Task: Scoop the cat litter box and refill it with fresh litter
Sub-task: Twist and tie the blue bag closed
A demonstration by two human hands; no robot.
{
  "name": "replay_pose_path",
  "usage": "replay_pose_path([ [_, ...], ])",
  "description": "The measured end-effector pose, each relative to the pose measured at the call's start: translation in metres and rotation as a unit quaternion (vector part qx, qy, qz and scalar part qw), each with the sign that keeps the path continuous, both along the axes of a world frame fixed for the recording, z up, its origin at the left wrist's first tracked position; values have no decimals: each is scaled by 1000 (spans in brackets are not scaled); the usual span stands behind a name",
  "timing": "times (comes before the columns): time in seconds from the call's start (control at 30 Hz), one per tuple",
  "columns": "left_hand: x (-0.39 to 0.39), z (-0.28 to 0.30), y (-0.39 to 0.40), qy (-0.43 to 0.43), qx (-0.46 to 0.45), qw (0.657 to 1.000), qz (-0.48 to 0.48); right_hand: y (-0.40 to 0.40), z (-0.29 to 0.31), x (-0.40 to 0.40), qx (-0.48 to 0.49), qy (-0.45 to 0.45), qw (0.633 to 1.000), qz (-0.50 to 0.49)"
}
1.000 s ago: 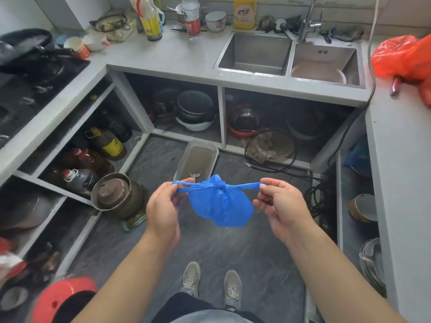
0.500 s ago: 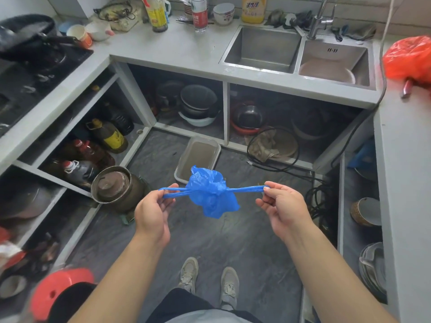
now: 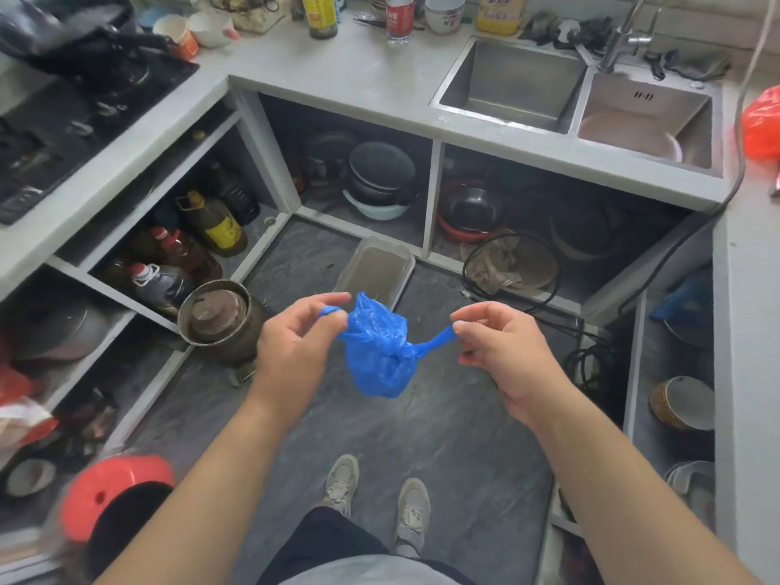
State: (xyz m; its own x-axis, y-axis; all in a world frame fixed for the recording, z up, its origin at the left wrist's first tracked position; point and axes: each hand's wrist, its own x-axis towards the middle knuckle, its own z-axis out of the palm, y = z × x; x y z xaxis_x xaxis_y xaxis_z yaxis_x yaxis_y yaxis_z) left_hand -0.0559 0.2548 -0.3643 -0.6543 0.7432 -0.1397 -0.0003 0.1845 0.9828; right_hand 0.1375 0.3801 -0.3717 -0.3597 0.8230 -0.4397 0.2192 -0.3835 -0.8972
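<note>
Here the blue bag [image 3: 377,352] hangs in mid-air between my two hands, above the grey floor [image 3: 443,424] and in line with the litter box [image 3: 375,268], which sits on the floor in front of the open cabinet bays.

Hand state: my left hand [image 3: 295,344] pinches one handle strip between thumb and fingertips; the other fingers are loosely curled. My right hand [image 3: 502,348] pinches the opposite strip in the same way. The strips meet at a twist or knot on the right side of the bag's body; I cannot tell whether it is fully tied.

Handling, as I judge it: the bag is thin, soft film, light, with a small lump inside that rounds its lower half. The film looks slippery and tears easily if stretched, so the handle strips or the knot are the correct hold points, not the body.

Containers:
- Blue bag: contents not visible through the film; presumably scooped waste.
- Litter box: clear-walled rectangular tray holding a flat, grey-brown layer of litter. No scoop is visible in it.
- Double sink [image 3: 578,90]: the right basin holds a round, pale dish.
</note>
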Motion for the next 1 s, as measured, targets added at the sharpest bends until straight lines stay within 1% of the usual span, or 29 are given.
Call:
replay_pose_path([
  [0.07,6,7,1,15,7,999,-47,-8,11,-12,31,-5,998,47],
  [0.17,5,10,-3,24,18,995,-90,-17,23,-28,53,3,995,85],
  [0.23,3,12,-9,10,33,994,-108,-22,31,-40,52,20,994,90],
  [0.37,-9,12,-24,24,8,990,-140,-29,44,-67,52,36,993,98],
  [0.47,-26,15,-36,28,2,987,-159,-39,50,-92,24,49,992,116],
  [0.57,-48,17,-50,41,16,991,-127,-52,59,-121,2,69,987,144],
  [0.63,-66,18,-61,35,28,994,-104,-63,64,-143,25,48,982,179],
  [0.73,-96,21,-77,36,39,993,-102,-79,73,-177,64,13,973,220],
  [0.87,-139,33,-99,17,64,994,-82,-100,86,-222,75,22,972,220],
  [0.93,-159,37,-111,33,68,995,-72,-110,93,-242,85,25,971,221],
  [1.0,-177,41,-122,67,62,994,-63,-121,99,-262,98,25,968,230],
])
